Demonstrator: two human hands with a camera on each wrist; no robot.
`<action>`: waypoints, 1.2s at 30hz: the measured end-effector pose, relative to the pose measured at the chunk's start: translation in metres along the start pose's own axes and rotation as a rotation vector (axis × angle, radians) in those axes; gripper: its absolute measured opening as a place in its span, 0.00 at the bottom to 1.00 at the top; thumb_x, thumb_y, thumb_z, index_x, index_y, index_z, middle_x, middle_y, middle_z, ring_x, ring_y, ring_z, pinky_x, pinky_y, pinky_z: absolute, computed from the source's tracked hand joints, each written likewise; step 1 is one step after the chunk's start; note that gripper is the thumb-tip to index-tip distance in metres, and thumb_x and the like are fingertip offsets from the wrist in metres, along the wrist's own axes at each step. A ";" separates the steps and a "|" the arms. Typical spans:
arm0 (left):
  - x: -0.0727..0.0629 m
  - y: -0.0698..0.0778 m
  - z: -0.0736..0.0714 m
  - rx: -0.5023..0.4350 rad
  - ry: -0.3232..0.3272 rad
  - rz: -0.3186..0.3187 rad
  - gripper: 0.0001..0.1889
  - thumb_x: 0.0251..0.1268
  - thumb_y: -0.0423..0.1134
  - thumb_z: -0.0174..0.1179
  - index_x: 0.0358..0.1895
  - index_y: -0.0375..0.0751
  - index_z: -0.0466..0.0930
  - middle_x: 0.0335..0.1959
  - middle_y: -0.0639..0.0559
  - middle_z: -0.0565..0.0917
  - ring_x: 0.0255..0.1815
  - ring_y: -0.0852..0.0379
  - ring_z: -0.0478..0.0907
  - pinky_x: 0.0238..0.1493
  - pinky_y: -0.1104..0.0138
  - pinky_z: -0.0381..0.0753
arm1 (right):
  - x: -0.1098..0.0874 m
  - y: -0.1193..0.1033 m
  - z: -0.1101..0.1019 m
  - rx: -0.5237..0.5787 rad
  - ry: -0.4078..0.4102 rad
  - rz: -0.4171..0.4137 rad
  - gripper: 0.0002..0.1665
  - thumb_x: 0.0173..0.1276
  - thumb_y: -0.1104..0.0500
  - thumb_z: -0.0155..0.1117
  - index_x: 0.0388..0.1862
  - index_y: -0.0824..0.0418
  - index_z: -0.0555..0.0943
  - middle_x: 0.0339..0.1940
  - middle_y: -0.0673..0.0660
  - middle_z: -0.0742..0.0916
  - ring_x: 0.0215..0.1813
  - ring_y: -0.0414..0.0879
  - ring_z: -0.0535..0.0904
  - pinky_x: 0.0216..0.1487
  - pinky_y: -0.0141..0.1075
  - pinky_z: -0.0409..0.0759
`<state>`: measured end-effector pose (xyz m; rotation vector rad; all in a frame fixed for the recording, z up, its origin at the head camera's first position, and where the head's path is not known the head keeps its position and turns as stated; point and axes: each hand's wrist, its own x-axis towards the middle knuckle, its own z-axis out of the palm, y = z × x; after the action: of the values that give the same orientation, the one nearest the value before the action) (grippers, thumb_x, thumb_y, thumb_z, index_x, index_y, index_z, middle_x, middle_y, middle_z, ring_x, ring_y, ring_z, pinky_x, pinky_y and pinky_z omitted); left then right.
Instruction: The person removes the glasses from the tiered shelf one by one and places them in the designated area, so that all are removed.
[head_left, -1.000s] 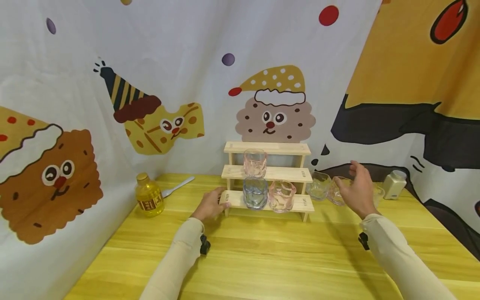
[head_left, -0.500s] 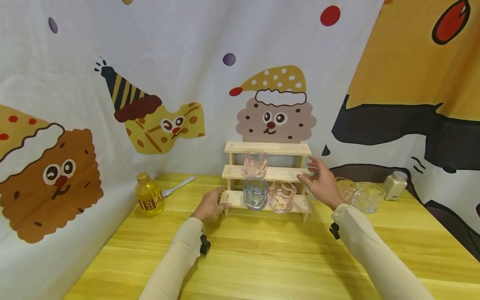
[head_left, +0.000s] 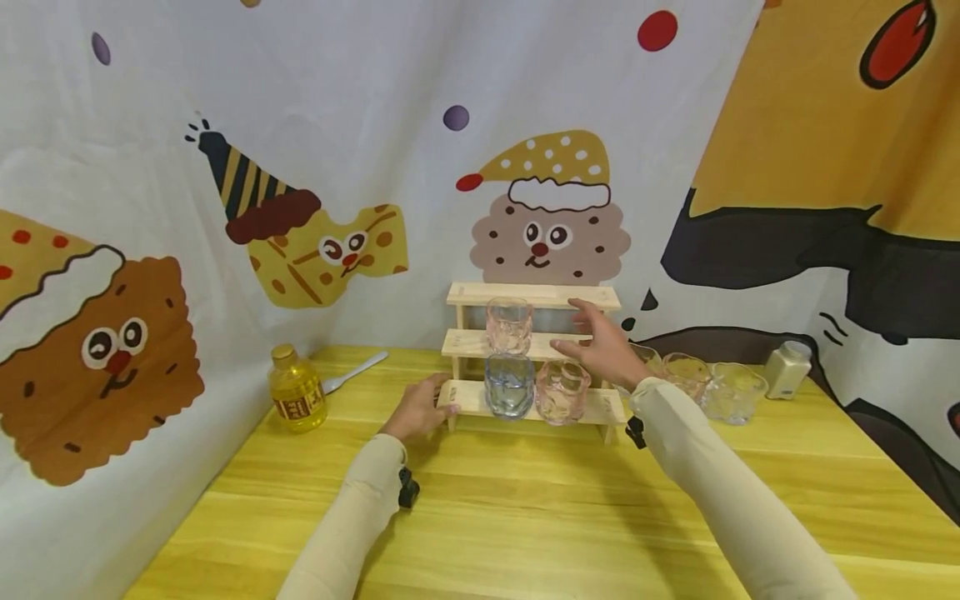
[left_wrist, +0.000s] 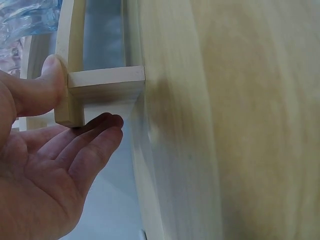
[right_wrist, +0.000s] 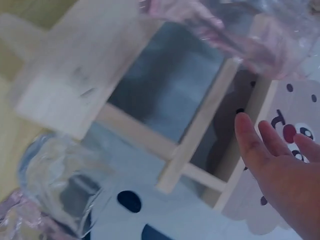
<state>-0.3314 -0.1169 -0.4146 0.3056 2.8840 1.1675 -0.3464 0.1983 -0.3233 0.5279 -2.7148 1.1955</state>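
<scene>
A three-step wooden display shelf [head_left: 532, 295] stands on the table. My left hand [head_left: 418, 408] grips the left end of its lowest step; in the left wrist view the thumb presses one side of the board and the fingers lie behind. A pink glass [head_left: 509, 327] sits on the middle step. Below, a blue glass [head_left: 509, 386] and another pink glass [head_left: 562, 392] stand side by side on the lowest step. My right hand [head_left: 606, 348], fingers spread and holding nothing, hovers by the right part of the middle step.
On the table right of the shelf stand a partly hidden clear glass [head_left: 647, 358], a pink glass [head_left: 687, 377] and a clear glass [head_left: 735, 393]. Behind them is a white-capped jar [head_left: 788, 369]. At left are a yellow oil bottle [head_left: 297, 389] and a white spatula-like utensil [head_left: 356, 372].
My right hand has moved left, from above the glasses on the table to the right side of the shelf. My left hand keeps its place on the lowest step.
</scene>
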 end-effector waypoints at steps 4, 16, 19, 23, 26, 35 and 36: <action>0.001 -0.001 0.001 -0.009 -0.001 0.003 0.34 0.68 0.36 0.65 0.74 0.33 0.64 0.66 0.32 0.78 0.66 0.38 0.77 0.64 0.51 0.81 | 0.007 -0.013 0.003 -0.024 -0.021 0.000 0.50 0.72 0.47 0.66 0.83 0.57 0.50 0.76 0.69 0.69 0.74 0.68 0.68 0.72 0.60 0.72; 0.002 -0.002 -0.001 -0.015 -0.003 -0.010 0.34 0.69 0.36 0.65 0.75 0.35 0.64 0.67 0.33 0.77 0.68 0.38 0.76 0.66 0.50 0.80 | 0.032 -0.048 0.032 0.092 -0.063 0.105 0.51 0.70 0.48 0.67 0.83 0.55 0.50 0.76 0.66 0.69 0.75 0.64 0.67 0.71 0.59 0.72; 0.002 -0.002 0.000 -0.019 -0.004 -0.014 0.34 0.68 0.36 0.65 0.75 0.35 0.64 0.67 0.33 0.77 0.68 0.38 0.76 0.65 0.51 0.80 | 0.037 -0.053 0.040 0.101 -0.061 0.125 0.52 0.70 0.48 0.67 0.83 0.56 0.50 0.76 0.67 0.68 0.73 0.63 0.70 0.69 0.59 0.75; 0.002 -0.001 0.000 -0.020 -0.006 -0.016 0.34 0.68 0.37 0.65 0.75 0.35 0.64 0.67 0.33 0.77 0.68 0.38 0.76 0.66 0.50 0.80 | 0.045 -0.058 0.049 0.140 -0.046 0.164 0.52 0.70 0.50 0.68 0.83 0.56 0.49 0.77 0.68 0.67 0.72 0.65 0.71 0.68 0.59 0.76; 0.001 0.000 -0.001 -0.025 -0.009 -0.020 0.34 0.69 0.37 0.65 0.75 0.35 0.63 0.67 0.34 0.77 0.69 0.39 0.75 0.66 0.50 0.79 | 0.050 -0.059 0.053 0.192 -0.027 0.194 0.52 0.69 0.53 0.69 0.83 0.56 0.49 0.77 0.68 0.66 0.72 0.66 0.70 0.69 0.59 0.75; -0.001 0.001 -0.002 -0.033 -0.008 -0.010 0.34 0.69 0.37 0.65 0.75 0.35 0.63 0.66 0.34 0.78 0.67 0.38 0.76 0.64 0.50 0.81 | 0.055 -0.056 0.056 0.273 0.014 0.219 0.51 0.65 0.57 0.73 0.80 0.57 0.55 0.71 0.65 0.72 0.66 0.61 0.74 0.63 0.53 0.79; -0.001 0.001 -0.002 -0.032 -0.009 -0.010 0.34 0.69 0.37 0.65 0.75 0.35 0.63 0.66 0.34 0.78 0.67 0.39 0.77 0.63 0.50 0.81 | 0.055 -0.055 0.057 0.280 0.022 0.221 0.50 0.64 0.57 0.73 0.79 0.57 0.56 0.69 0.65 0.73 0.64 0.60 0.75 0.60 0.52 0.79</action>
<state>-0.3300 -0.1181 -0.4129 0.2952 2.8531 1.2057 -0.3756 0.1078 -0.3096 0.2434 -2.6559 1.6396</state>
